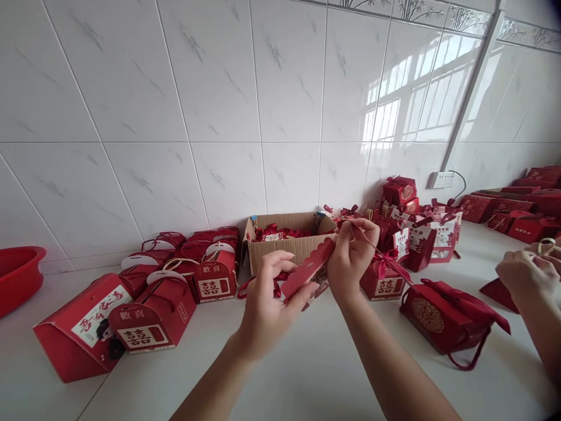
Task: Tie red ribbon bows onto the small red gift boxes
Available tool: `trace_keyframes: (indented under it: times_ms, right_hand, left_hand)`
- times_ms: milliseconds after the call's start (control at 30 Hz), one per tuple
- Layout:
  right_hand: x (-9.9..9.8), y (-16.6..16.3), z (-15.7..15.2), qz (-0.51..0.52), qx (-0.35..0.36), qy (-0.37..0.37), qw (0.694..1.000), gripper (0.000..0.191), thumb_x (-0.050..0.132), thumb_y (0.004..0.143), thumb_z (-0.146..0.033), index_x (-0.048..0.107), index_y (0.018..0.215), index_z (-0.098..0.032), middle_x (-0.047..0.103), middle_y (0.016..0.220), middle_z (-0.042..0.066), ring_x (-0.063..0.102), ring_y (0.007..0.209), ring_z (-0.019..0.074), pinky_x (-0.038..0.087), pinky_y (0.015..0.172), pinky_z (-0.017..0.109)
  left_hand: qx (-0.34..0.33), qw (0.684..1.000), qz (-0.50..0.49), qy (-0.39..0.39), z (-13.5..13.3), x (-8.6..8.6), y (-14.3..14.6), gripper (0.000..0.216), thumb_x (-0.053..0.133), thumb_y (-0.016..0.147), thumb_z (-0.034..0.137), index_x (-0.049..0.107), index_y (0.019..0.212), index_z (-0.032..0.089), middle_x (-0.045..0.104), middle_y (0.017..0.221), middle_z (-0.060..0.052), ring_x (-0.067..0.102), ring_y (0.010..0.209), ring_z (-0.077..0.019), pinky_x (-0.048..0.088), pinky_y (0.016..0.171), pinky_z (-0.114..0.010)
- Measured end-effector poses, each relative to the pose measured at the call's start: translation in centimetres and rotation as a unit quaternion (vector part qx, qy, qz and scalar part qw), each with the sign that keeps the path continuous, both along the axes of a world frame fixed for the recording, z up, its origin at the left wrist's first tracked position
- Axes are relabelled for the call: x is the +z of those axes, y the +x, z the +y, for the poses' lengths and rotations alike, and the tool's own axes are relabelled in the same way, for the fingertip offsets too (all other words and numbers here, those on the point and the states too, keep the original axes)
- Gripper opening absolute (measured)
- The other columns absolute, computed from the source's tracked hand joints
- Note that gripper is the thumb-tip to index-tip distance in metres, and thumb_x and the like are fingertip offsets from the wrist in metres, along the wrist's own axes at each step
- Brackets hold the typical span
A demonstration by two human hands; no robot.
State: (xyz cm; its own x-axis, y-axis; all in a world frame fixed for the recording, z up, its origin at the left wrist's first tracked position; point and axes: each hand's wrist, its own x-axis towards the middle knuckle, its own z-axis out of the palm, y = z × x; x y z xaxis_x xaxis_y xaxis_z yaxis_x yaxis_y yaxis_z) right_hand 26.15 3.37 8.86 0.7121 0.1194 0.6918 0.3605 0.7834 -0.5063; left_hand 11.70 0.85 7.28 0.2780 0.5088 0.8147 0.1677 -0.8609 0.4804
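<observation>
My left hand [268, 304] grips a red gift box [310, 266] with a scalloped top edge, held in the air over the tabletop. A thin dark red ribbon [367, 241] is pinched between the thumb and forefinger of my right hand [354, 257], right beside the box's upper end. The ribbon trails down to the right. Much of the box's lower side is hidden behind my hands. Behind them stands an open cardboard box [280, 248] with red items inside. Right of my forearm sits a red gift box with a round gold emblem [428, 316] and a bow.
Red gift boxes [153, 318] with cord handles crowd the left side, near a red basin [20, 275]. More gift boxes [421, 242] cluster at the back right. At the right edge, a co-worker's hands [528, 269] work on a red box. A tiled wall [219, 105] closes the back.
</observation>
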Motion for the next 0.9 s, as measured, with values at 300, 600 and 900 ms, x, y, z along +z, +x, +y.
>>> trace_keyframes:
  times_ms: [300, 600, 900]
  right_hand:
    - [0.9, 0.9, -0.5, 0.035, -0.021, -0.006, 0.999, 0.008, 0.048, 0.089, -0.029, 0.042, 0.087, -0.023, 0.047, 0.084, 0.002, 0.051, 0.076, 0.0139, 0.044, 0.074, 0.032]
    - [0.8, 0.3, -0.4, 0.002, -0.054, -0.016, 0.998, 0.007, 0.047, 0.089, -0.029, 0.043, 0.087, -0.023, 0.045, 0.085, 0.002, 0.05, 0.074, 0.0137, 0.044, 0.068, 0.03]
    - [0.8, -0.2, -0.4, 0.008, -0.022, -0.004, 1.0, 0.008, 0.049, 0.089, -0.029, 0.045, 0.086, -0.022, 0.047, 0.082, 0.0, 0.05, 0.072, 0.012, 0.043, 0.067, 0.028]
  left_hand:
    - [0.038, 0.991, -0.042, 0.12, 0.8, -1.1, 0.4, 0.052, 0.063, 0.081, 0.013, 0.046, 0.128, 0.025, 0.064, 0.111, -0.007, 0.065, 0.096, -0.0181, 0.055, 0.084, -0.032]
    - [0.014, 0.999, -0.005, -0.031, 0.6, -0.6, 0.7, 0.022, 0.058, 0.084, 0.022, 0.061, 0.106, 0.02, 0.064, 0.091, -0.005, 0.063, 0.082, -0.0168, 0.054, 0.074, -0.029]
    - [-0.004, 0.989, -0.059, -0.139, 1.8, -1.3, 1.0, 0.018, 0.062, 0.082, 0.034, 0.069, 0.09, 0.02, 0.063, 0.104, -0.007, 0.06, 0.1, -0.0202, 0.051, 0.088, -0.032]
